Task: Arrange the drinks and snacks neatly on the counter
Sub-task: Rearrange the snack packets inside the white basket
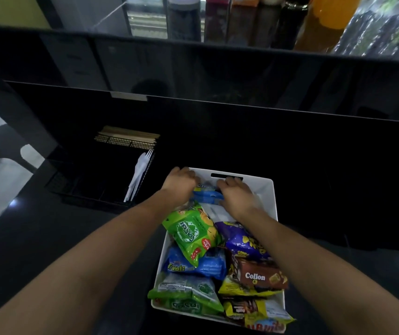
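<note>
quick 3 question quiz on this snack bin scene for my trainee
1. True or false: the Collon box lies in the white bin.
2. The left hand and right hand both touch: A) Collon box B) blue packets C) a bottle.
3. On which side of the bin does the wire caddy with white forks sit?
Key: 1 true; 2 B; 3 left.
</note>
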Demonstrator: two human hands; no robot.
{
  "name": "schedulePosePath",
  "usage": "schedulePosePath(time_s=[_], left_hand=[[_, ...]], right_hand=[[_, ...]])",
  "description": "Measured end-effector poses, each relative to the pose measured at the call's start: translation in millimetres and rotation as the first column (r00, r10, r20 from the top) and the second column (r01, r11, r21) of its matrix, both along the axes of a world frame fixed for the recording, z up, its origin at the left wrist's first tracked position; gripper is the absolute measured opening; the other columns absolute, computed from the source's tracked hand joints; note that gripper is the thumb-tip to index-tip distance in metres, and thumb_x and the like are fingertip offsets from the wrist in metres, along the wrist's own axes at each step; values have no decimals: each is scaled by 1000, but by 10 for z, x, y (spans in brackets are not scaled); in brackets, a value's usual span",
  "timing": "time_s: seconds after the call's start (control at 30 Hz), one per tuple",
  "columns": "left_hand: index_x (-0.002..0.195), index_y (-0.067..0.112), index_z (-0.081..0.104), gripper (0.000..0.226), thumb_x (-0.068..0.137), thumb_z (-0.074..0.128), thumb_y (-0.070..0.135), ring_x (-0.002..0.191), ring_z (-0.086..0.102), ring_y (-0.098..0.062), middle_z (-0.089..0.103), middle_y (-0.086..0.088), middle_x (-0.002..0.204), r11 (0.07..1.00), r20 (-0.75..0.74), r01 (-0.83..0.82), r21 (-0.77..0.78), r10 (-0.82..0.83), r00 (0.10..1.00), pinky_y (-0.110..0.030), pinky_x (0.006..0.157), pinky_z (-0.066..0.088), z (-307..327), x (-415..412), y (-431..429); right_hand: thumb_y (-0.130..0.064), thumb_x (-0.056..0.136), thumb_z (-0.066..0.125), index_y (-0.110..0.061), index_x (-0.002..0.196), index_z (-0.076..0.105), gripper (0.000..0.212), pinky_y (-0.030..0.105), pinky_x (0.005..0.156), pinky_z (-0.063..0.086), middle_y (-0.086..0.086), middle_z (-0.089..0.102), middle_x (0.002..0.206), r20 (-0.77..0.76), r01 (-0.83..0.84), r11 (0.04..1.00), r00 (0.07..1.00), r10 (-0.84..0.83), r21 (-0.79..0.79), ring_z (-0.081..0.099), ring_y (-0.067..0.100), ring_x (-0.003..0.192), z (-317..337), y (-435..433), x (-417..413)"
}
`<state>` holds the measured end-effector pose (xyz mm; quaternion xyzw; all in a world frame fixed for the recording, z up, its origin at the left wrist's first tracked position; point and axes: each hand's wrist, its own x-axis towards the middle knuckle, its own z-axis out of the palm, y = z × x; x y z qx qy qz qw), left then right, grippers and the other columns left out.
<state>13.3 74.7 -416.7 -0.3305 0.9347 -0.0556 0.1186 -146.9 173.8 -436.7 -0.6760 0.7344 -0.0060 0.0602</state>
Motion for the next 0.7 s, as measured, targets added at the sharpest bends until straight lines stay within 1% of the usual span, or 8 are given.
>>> schedulePosePath(time_s=[0.07,0.17,0.27,0.33,0.4,0.5,0.6,0.7], left_hand=[[124,19,56,44,82,61,28,120,45,-27,56,-4,125,1000,-15,-8,-28,7,1000,-35,94,34,-21,-24,-10],[122,16,56,40,82,56,21,118,46,-29,58,-6,122,998,-44,-9,-61,6,999,-36,92,34,-44,-34,-5],[119,15,57,36,84,51,17,117,47,-29,60,-6,120,999,-92,6,-53,-11,996,-36,91,34,-52,-27,-34],[120,15,56,36,84,52,20,117,47,-28,58,-6,122,999,-100,27,-27,-30,995,-36,91,33,-47,-11,-61],[123,15,54,42,82,57,25,118,46,-29,56,-6,124,998,-81,52,-20,-53,995,-36,91,33,-62,12,-67],[125,15,53,46,82,59,29,119,46,-29,55,-6,125,998,-61,53,-26,-54,997,-36,93,32,-82,15,-56],[121,11,56,43,81,59,26,113,50,-31,59,-10,117,998,-88,23,-59,-28,996,-38,91,34,-41,-14,-42],[103,11,67,38,68,71,26,96,61,-29,67,-9,97,992,-86,20,-121,-31,996,-35,81,45,3,-5,15]], right_hand=[[-30,84,63,-17,129,47,49,36,94,37,8,51,127,11,11,1000,1000,-11,-1,42,28,121,1,-16,-4],[-34,85,62,-17,132,49,51,35,96,37,7,50,127,80,30,1000,996,-31,10,41,26,121,39,-20,-60],[-30,88,60,-18,138,47,53,34,98,38,9,50,127,122,16,999,992,-20,34,41,25,123,111,-1,-151],[-30,89,59,-19,138,46,52,35,96,41,9,51,125,103,-14,999,995,11,33,42,25,123,133,21,-175],[-33,90,60,-19,136,47,50,36,92,43,8,53,124,53,-42,999,998,40,22,43,25,122,125,39,-165],[-32,90,59,-17,132,48,46,36,90,43,7,53,125,-7,-76,997,997,76,8,43,24,121,93,25,-164],[-31,90,56,-13,131,49,45,38,88,42,10,53,125,-23,-84,996,996,83,-21,44,27,120,94,3,-199],[-27,92,54,-14,133,49,44,39,90,42,9,53,128,-37,-68,998,997,68,-8,43,26,122,97,-6,-224]])
